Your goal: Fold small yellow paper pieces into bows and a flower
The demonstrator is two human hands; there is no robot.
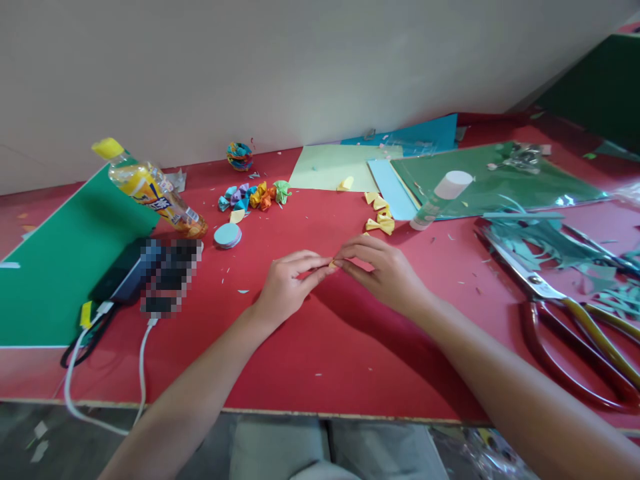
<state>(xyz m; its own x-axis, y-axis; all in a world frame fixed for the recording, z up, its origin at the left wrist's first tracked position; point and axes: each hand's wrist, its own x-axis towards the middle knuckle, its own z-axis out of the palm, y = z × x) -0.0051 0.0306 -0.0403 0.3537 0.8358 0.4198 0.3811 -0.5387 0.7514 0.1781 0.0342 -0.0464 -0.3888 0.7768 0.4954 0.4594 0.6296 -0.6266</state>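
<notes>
Red tabletop [310, 373], grey wall [300, 67] behind; fingers [317, 275] pinch yellow paper [332, 264].

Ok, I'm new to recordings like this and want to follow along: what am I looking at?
There's no machine here, just a person's own bare hands. The single picture comes from a camera worn on the head, looking forward and down. The left hand and right hand meet at the fingertips, pinching a small yellow piece, perhaps paper. Below is a red tabletop. Beyond the hands are folded yellow pieces and a glue stick; to the left, a yellow-capped drink bottle; to the right, large scissors.
</notes>
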